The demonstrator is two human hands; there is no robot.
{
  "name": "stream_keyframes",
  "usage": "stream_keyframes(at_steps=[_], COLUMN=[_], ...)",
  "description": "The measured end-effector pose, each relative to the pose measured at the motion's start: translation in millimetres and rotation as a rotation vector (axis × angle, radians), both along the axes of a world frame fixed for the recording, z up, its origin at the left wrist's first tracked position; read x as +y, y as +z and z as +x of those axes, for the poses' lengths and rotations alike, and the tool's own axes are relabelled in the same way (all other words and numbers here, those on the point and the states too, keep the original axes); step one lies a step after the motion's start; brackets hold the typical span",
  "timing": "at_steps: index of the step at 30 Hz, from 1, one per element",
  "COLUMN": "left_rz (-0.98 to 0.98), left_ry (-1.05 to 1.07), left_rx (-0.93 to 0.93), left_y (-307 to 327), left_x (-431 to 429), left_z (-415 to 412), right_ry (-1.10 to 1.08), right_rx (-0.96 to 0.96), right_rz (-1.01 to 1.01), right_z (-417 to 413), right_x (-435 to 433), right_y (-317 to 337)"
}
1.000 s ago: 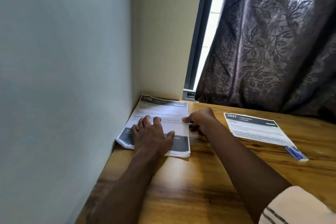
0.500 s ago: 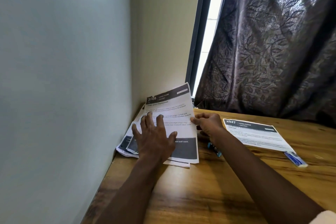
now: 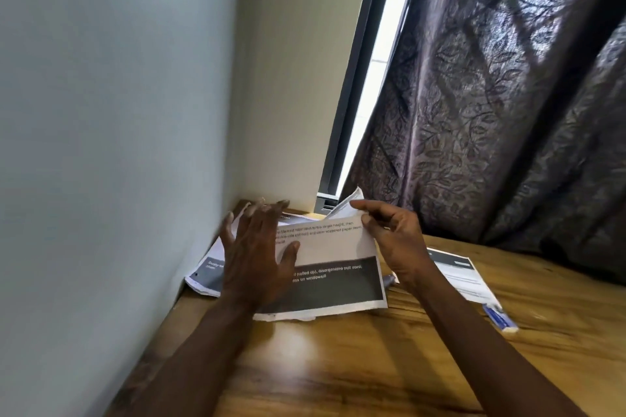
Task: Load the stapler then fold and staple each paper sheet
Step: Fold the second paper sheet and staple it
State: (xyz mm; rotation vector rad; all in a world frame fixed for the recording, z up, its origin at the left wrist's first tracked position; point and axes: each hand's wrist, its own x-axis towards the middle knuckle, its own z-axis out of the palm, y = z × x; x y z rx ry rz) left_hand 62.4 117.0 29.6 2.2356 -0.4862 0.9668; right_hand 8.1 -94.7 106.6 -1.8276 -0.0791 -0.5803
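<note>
A printed paper sheet with a dark band across its lower part is lifted off the stack of sheets in the table's far left corner. My right hand pinches the sheet's right edge, whose upper part curls back toward the window. My left hand hovers over the sheet's left half with fingers spread, blurred by motion. A small bluish object, perhaps the stapler, peeks out beside my right wrist. One more printed sheet lies flat to the right.
The wooden table fits into a corner, with a pale wall on the left and behind. A dark patterned curtain hangs over the table's back right. A small blue-and-white box, maybe staples, lies near the right sheet.
The top sheet, flat on the stack a second ago, has been raised and drawn toward me and to the right by my right hand. My left hand lifted off the stack.
</note>
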Motion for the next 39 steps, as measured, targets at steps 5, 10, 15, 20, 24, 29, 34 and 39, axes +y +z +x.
stream_keyframes(at_steps=[5,10,15,20,24,29,34,39], left_rz=[0.007,0.015,0.158,0.414,0.616,0.629,0.654,0.562], left_ry=[0.080,0.027,-0.275,-0.625,-0.726,-0.823,-0.820,-0.806], left_rx=[-0.274,-0.503,-0.546,-0.383,-0.294,0.016,0.148,0.236], left_y=[12.8,25.4,18.4,-5.0,-14.8,-8.0,-9.4,-8.2], left_x=[-0.6,-19.1,-56.4,-84.4,-94.4,-101.3,-110.4,-117.8], left_z=[-13.2,-40.9,-71.6,-98.9,-104.5,-115.4,-123.7,-124.5], right_ry=[-0.025,-0.256,-0.466,-0.391,-0.291,-0.303,-0.138,-0.204], right_rx=[-0.168,-0.435,-0.542,-0.417,-0.211,-0.020,0.359,0.478], right_rz=[-0.237,-0.677,-1.032,-1.240,-1.138,-0.894,-0.754,-0.984], right_z=[-29.4,-80.8,-143.8,-197.5,-224.4,-207.2,-155.0,-142.5], right_x=[-12.2,-43.9,-95.0,-144.7,-160.5,-151.5,-139.5,-138.0], right_y=[17.4,19.7,-8.5,-51.4,-76.6,-82.0,-87.8,-98.4])
